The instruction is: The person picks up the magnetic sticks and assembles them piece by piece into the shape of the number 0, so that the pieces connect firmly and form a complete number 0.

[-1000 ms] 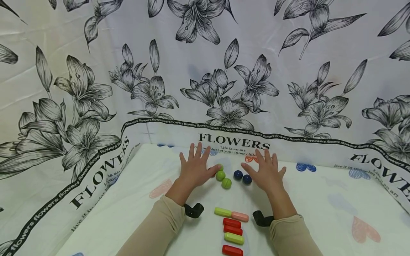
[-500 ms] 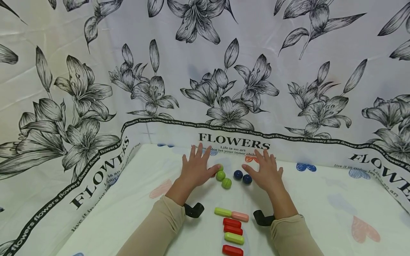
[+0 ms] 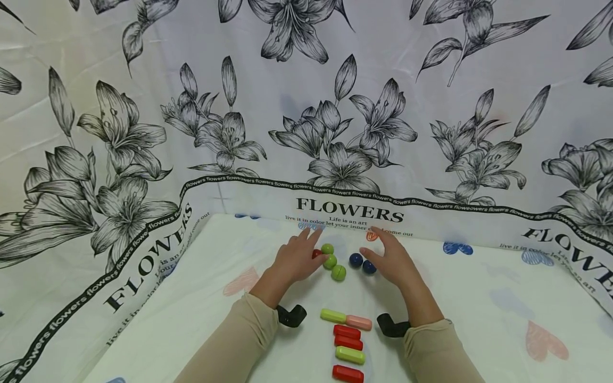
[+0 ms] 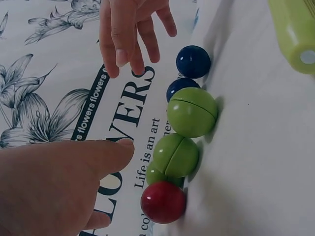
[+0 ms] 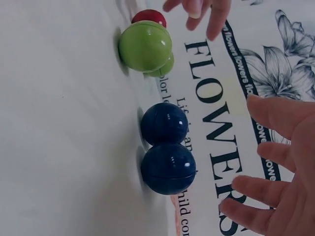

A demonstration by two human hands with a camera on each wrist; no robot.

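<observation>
My left hand (image 3: 296, 260) hovers with loosely bent fingers just left of three green balls (image 3: 338, 273). A red ball (image 4: 163, 202) sits beside the green ones, partly behind that hand in the head view. On the other side, my right hand (image 3: 396, 261) is held over the cloth, thumb and forefinger apart, close to two dark blue balls (image 5: 168, 168). The blue balls lie side by side, with a gap between them and the green group. In both wrist views the fingers stay off the balls and hold nothing.
Nearer the body lie a yellow-green stick (image 3: 333, 315) and a pink stick (image 3: 358, 322) end to end. Below them, red sticks (image 3: 347, 374) and another yellow-green stick (image 3: 350, 355) form a column. Black curved pieces (image 3: 392, 325) show at the wrists. A flower-printed cloth (image 3: 349, 149) rises behind.
Both hands had their fingers spread wide and pointing forward; now the fingers are drawn in and bent. More of the red ball shows in the head view. The balls and sticks stay put.
</observation>
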